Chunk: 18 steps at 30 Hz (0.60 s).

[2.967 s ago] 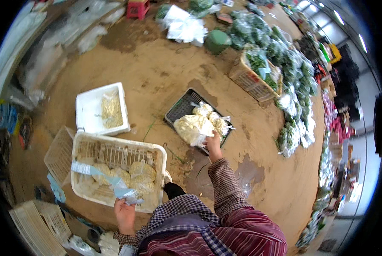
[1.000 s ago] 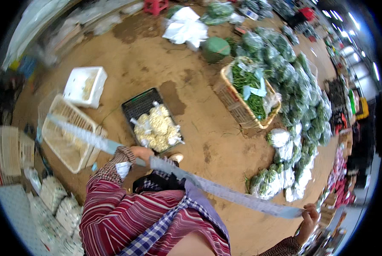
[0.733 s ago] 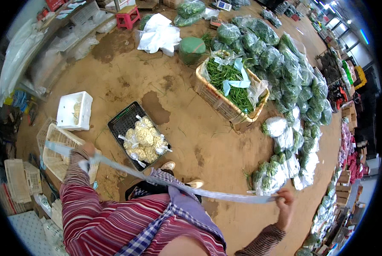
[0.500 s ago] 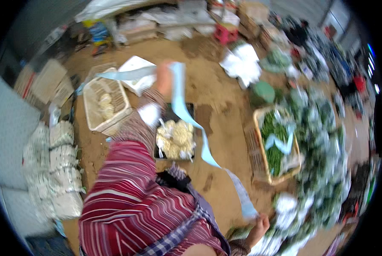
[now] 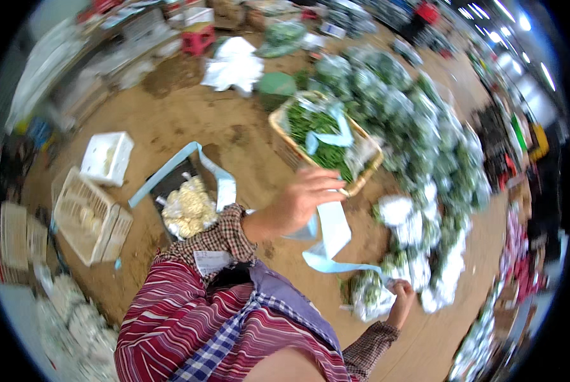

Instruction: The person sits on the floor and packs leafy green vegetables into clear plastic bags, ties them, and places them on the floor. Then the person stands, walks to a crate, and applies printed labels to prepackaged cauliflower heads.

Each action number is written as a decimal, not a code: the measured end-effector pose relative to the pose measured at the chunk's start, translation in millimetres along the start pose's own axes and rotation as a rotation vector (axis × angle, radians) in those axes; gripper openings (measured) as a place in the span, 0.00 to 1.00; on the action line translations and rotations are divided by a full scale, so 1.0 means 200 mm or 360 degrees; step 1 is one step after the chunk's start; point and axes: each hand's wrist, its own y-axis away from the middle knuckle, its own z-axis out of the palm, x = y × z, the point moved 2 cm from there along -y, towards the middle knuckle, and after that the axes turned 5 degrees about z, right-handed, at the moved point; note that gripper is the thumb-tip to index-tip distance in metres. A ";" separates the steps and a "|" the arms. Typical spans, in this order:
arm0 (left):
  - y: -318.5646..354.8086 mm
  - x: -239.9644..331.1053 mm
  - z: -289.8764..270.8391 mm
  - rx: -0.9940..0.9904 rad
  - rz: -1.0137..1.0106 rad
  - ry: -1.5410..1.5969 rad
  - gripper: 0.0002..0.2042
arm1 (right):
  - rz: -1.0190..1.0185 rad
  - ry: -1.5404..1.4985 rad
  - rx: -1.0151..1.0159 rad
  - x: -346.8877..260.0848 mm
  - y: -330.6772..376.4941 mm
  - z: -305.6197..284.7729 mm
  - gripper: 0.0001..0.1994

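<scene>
A long light blue paper strip [image 5: 333, 232] runs in loops between my two hands. My left hand [image 5: 301, 202] is closed on it at mid-length, its fingers pressed together and slightly blurred. From there one loose length trails left over a black crate [image 5: 167, 184] that holds clear bags of pale, cream-coloured food [image 5: 188, 207]. My right hand [image 5: 401, 302], lower right, pinches the strip's other end beside bagged green vegetables [image 5: 367, 296]. On my left cuff sits a white printed label [image 5: 210, 261].
A yellowish crate [image 5: 369, 167] of loose greens, with another blue strip on top, stands beyond my left hand. Many bagged green vegetables [image 5: 418, 121] line the right. At left are a cream crate [image 5: 75, 223] and a white foam box [image 5: 108, 159]. The floor is brown.
My view has turned right. My left hand has come down and across from over the crates at left, closer to my right hand, and the strip between them now hangs slack in folds.
</scene>
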 end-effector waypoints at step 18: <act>-0.62 0.44 1.85 -0.1737 0.0164 0.1320 0.30 | 0.0342 -0.1730 0.0407 0.00 0.01 -0.77 0.05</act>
